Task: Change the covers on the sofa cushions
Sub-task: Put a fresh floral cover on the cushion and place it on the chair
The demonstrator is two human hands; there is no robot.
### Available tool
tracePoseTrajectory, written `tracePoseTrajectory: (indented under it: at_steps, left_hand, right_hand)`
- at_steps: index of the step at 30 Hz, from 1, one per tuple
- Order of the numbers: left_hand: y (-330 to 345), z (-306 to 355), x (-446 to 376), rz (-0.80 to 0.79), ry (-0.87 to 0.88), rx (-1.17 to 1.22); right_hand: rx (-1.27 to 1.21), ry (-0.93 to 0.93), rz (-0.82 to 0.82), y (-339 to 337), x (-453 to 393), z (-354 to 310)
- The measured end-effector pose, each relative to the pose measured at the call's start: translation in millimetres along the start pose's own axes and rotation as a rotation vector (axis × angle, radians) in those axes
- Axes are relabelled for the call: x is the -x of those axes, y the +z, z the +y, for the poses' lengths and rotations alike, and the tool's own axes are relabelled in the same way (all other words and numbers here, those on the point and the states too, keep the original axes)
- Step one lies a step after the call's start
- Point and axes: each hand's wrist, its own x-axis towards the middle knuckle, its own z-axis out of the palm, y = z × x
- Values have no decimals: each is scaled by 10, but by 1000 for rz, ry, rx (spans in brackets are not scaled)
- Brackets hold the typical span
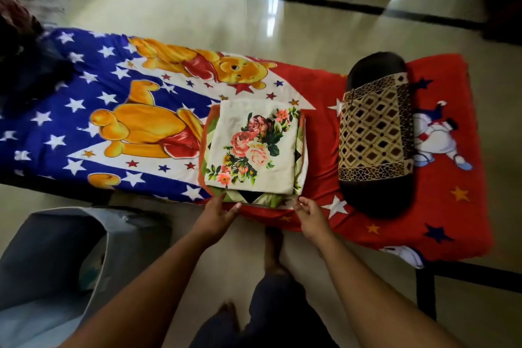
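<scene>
Stack of folded covers (252, 150) sits on the cot (324, 133) near its front edge, roughly centre frame; top piece is cream with a rose print, under it a green/black patchwork layer and an orange edge showing at 9 o'clock of the pile. Cushion (377, 133), dark with a gold lattice cover on, lies at 3 o'clock of the stack, apart from it, long axis running 12 to 6.

Left hand (219, 216) at 7 o'clock of the stack, fingers straight, tips touching the lower front edge of the pile, gripping nothing. Right hand (310, 213) at 5 o'clock corner, fingers loosely curled, just beside the fabric; contact unclear, nothing visibly held.

Handling guess: covers are thin cloth, light, limp, no stiffness; folded layers likely slide on each other and unfold if lifted by one edge. Best hold looks like both hands under the front corners, or pinch the top cream piece alone at its two near corners to peel it off. Cushion probably soft, bulky, light, compressible; grab at a dark end, where old cover would pull off.

Grey bin or bag (56, 257) at 8 o'clock on the floor. Person's feet (272, 248) at 6 o'clock.
</scene>
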Motion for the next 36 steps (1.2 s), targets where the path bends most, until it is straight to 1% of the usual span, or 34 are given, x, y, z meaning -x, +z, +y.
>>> tracePoseTrajectory:
  at_steps: [4, 8, 13, 19, 22, 25, 28, 30, 33, 36]
  left_hand:
    - [304, 11, -723, -47, -94, -171]
    - [646, -34, -1313, -149, -79, -420]
    - [1006, -138, -1809, -236, -53, -523]
    - [1144, -82, -2060, -309, -62, -609]
    - [1080, -10, -2112, -322, -59, -657]
    - [946, 139, -2120, -306, -53, -703]
    - [750, 395, -2047, -278, -33, -695]
    - [632, 576, -1962, -224, 6, -716]
    - [355, 890, -1735, -88, 79, -754]
    - [-4, 1233, -1541, 31, 163, -736]
  right_hand:
    - [61, 126, -42, -58, -895, 163]
    - [108, 225, -64, -25, -1656, 383]
    - [138, 321, -33, 144, -2408, 642]
    - [130, 454, -11, 357, -2799, 825]
    - [141, 466, 3, 382, -2832, 851]
    - [105, 438, 64, 364, -2687, 662]
    - [28, 383, 88, 357, -2398, 295]
    - [-79, 339, 29, 379, -2218, 34]
    - [-261, 258, -134, 408, -1892, -545]
    - [-350, 170, -196, 400, -1613, -1133]
